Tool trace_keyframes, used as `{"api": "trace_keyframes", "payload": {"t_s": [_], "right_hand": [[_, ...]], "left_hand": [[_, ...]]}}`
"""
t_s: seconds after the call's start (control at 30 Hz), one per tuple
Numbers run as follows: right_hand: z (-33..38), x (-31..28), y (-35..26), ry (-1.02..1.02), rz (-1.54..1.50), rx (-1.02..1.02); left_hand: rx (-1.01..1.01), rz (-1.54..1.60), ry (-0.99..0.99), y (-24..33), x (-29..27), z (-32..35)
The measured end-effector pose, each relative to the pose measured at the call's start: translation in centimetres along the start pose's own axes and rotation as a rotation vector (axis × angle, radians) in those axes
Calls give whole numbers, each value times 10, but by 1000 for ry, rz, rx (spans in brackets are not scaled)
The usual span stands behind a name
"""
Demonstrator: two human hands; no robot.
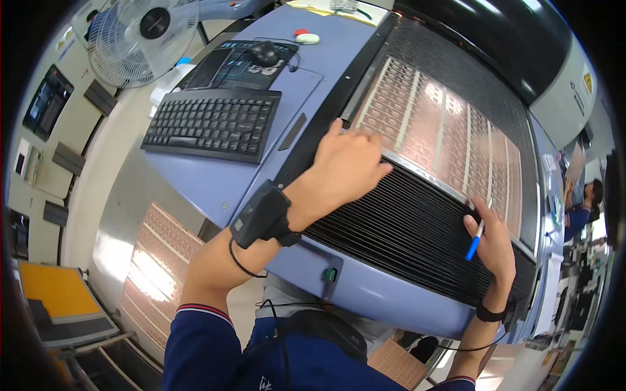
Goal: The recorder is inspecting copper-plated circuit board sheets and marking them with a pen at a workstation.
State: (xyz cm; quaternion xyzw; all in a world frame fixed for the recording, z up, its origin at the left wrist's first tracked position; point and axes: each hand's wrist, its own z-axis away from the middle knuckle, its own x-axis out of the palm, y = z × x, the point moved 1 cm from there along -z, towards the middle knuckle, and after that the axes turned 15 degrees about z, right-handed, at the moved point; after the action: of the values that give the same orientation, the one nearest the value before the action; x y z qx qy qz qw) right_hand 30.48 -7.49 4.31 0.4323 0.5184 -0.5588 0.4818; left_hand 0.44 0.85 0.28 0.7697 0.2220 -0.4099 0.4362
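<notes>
A large copper-coloured circuit board panel (437, 124) with rows of repeated patterns lies flat on the black bed of a blue machine. My left hand (349, 163) rests over the panel's near left corner, palm down with its thumb apart; the fingertips reach the metal strip (417, 171) along the near edge. At the near right part of that edge is my right hand (495, 244), closed around a white marker pen with a blue end (474, 246). Its forefinger reaches toward the strip. Dark ribbed bellows (404, 218) lie between my hands and me.
On the blue side table are a black keyboard (212, 124), a black mouse (265, 53) and a dark phone-like slab (210, 68). A fan (147, 39) stands far left. More copper panels (156, 274) lie on a metal surface lower left. Another person (579, 205) is far right.
</notes>
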Motion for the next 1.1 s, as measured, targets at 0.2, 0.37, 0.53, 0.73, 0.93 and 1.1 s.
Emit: {"api": "trace_keyframes", "payload": {"t_s": [0.2,0.37,0.53,0.73,0.93,1.1], "right_hand": [[1,2,2,175,124,-146],[0,13,8,217,62,-149],[2,12,8,240,53,-160],[4,21,18,271,48,-136],[4,30,20,366,95,-204],[4,29,21,348,93,-189]], "left_hand": [[-42,26,-3,-2,-10,-10],[-159,20,27,-2,-12,-17],[-143,22,63,-4,-15,-16],[25,22,129,-6,-20,16],[-211,-131,494,-63,-100,113],[-468,-312,449,-146,-135,164]]}}
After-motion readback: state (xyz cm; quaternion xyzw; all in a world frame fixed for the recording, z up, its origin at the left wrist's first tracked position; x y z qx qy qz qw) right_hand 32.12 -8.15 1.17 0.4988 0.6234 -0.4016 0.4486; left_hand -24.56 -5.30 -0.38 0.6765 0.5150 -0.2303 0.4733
